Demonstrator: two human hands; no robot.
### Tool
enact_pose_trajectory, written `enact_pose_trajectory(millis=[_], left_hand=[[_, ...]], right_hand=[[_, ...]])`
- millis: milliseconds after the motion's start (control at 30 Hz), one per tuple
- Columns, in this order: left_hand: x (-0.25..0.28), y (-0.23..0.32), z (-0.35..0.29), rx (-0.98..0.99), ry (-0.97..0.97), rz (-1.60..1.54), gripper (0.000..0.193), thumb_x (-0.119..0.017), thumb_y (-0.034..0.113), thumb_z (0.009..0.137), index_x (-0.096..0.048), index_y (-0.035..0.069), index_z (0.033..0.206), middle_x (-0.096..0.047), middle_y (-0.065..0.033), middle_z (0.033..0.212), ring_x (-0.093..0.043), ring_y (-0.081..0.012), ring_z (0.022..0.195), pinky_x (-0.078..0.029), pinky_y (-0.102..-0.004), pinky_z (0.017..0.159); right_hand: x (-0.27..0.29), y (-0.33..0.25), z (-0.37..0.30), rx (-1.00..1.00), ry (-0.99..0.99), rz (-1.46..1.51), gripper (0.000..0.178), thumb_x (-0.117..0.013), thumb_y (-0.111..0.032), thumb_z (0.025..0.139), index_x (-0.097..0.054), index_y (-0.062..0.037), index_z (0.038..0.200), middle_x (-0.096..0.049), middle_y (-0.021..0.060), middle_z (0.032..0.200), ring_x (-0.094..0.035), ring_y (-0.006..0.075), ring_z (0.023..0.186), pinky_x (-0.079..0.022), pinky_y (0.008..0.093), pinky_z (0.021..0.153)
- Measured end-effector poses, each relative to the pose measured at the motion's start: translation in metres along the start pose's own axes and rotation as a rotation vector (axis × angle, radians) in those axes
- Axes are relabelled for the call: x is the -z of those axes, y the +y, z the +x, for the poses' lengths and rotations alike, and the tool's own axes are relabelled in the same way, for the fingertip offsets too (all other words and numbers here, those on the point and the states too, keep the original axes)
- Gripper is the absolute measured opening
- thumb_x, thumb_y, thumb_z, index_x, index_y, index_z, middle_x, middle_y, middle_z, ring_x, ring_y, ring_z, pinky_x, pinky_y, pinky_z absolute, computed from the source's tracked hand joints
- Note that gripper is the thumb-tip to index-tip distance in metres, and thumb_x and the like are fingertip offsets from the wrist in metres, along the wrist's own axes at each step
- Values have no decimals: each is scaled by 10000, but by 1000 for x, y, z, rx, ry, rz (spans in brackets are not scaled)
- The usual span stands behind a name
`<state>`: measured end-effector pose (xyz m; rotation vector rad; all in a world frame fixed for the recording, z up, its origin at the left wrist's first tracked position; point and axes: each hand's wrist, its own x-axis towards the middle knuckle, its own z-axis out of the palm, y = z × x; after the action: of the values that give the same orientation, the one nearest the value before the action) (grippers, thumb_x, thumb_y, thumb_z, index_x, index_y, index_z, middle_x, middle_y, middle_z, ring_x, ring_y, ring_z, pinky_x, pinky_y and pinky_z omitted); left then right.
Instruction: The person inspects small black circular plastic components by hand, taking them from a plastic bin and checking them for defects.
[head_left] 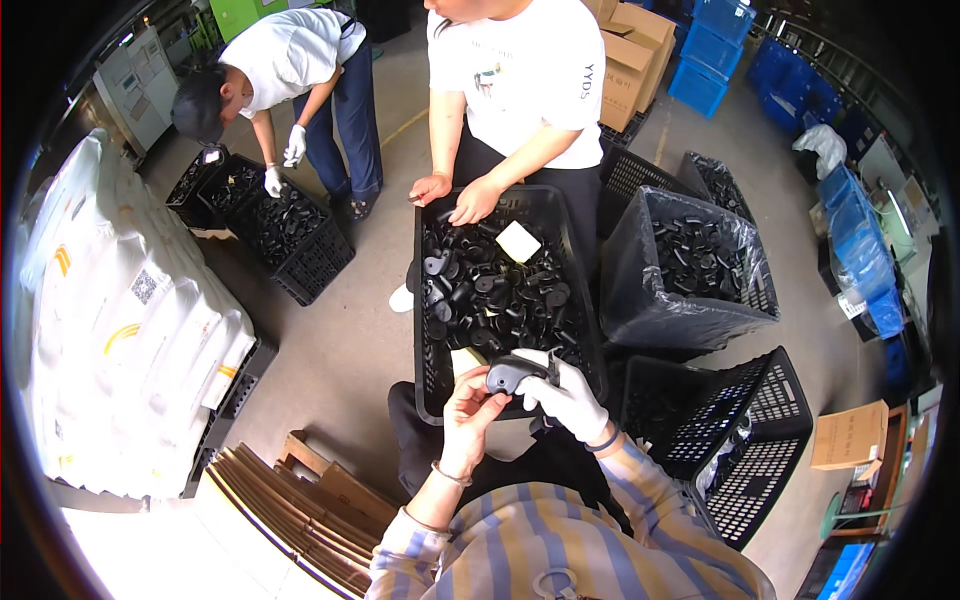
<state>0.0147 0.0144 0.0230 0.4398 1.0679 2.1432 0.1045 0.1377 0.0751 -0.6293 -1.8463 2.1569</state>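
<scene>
A black moulded plastic part (512, 374), rounded with a small hole in its face, is held between my two hands over the near end of a black crate (420, 345). My bare left hand (468, 415) pinches its left side between thumb and fingers. My right hand (574, 398), in a white glove, is closed around its right side; whether it also holds a small tool I cannot make out. Many similar black parts (500, 290) fill the crate. Among them lies a pale yellow block (518, 242), and another pale piece (466, 360) is beside my left fingers.
Across the crate a person (520, 100) reaches into its far end with both hands. Another person (290, 70) bends over a crate (310, 250) at far left. On the right stand a lined bin (640, 290) and a tilted crate (770, 440). Flattened cardboard (290, 520) stands at lower left.
</scene>
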Motion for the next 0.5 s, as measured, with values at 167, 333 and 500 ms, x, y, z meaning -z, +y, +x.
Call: enact_pose_trajectory(millis=[167, 333, 500], left_hand=[[1, -6, -2, -88, -23, 113, 124, -612, -67, 718, -598, 16, 808, -468, -7, 959, -500, -100, 812, -430, -214, 718], [-14, -3, -7, -305, 59, 644, 156, -672, -47, 651, -569, 13, 751, -408, 2, 811, -405, -70, 714, -350, -174, 608], [-16, -3, -10, -324, 85, 651, 141, -685, -9, 674, -573, 9, 758, -436, -21, 793, -435, -93, 678, -374, -200, 590]], right_hand=[[-3, 9, -2, 94, -25, 19, 354, -559, -108, 813, -475, 1, 1138, -570, 9, 854, -498, 47, 646, -431, 195, 595], [-24, 11, 6, 329, 338, -616, 297, -674, -233, 701, -544, -56, 900, -597, 82, 767, -592, 189, 688, -467, 296, 615], [-12, 24, 33, 1, 290, -171, 312, -508, -309, 851, -557, -27, 725, -490, 34, 502, -483, 126, 456, -363, 269, 426]])
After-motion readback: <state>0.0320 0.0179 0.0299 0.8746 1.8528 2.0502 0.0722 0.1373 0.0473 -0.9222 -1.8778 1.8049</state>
